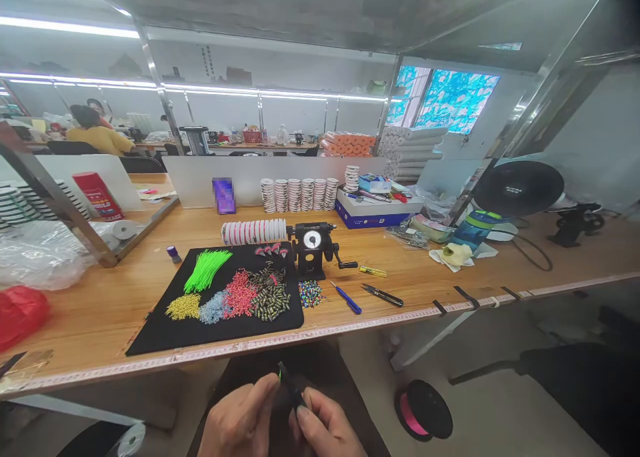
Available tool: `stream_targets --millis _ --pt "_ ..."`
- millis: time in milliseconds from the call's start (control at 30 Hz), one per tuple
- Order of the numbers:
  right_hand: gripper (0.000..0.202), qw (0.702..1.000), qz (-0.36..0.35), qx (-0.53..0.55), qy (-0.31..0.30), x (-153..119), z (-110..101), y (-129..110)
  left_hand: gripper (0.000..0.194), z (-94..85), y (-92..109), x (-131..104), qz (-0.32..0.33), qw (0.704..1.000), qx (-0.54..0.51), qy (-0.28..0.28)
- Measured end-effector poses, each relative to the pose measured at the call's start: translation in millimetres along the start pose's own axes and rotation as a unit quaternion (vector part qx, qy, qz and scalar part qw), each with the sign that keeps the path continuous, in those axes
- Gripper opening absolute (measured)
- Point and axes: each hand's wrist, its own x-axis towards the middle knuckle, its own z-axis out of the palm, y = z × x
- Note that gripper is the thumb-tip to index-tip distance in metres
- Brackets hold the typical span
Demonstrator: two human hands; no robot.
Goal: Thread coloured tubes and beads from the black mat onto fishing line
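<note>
Below the table's front edge, over the dark lap, my left hand [239, 417] and my right hand [325, 422] are close together. Between them is a thin dark tool [289, 385], its tip pointing up, with the right thumb and fingers closed round its lower part. A small bright green bit [281, 375] shows at my left fingertips, which are pinched near the tool's tip. On the table a black mat [165, 323] carries green strands [207, 270] and piles of yellow [184, 306], blue-grey [214, 307], red [241, 291] and dark [271, 297] small pieces.
Behind the mat stands a hand-cranked winder [311, 250] with white rings. Right of it lie a blue pen-like tool [346, 297], black tweezers [383, 295] and a yellow tool [373, 271]. A measuring tape [240, 347] runs along the table edge. A pink-and-black spool [425, 410] is on the floor.
</note>
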Motion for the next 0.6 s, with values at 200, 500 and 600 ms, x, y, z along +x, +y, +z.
stream_targets --millis 200,500,600 --pt "0.040 0.793 -0.132 -0.482 0.348 18.7 -97.9 -49.8 0.018 -22.1 -22.7 13.0 -0.223 0.971 -0.026 -0.076" --pt "0.024 0.624 -0.024 -0.647 0.438 52.6 -284.5 -71.3 0.036 -46.8 -63.0 4.0 -0.400 0.912 -0.054 -0.077" --pt "0.021 0.606 -0.010 -0.672 0.426 57.8 -290.0 -65.6 0.044 -38.9 -42.4 10.0 -0.411 0.895 -0.151 -0.081"
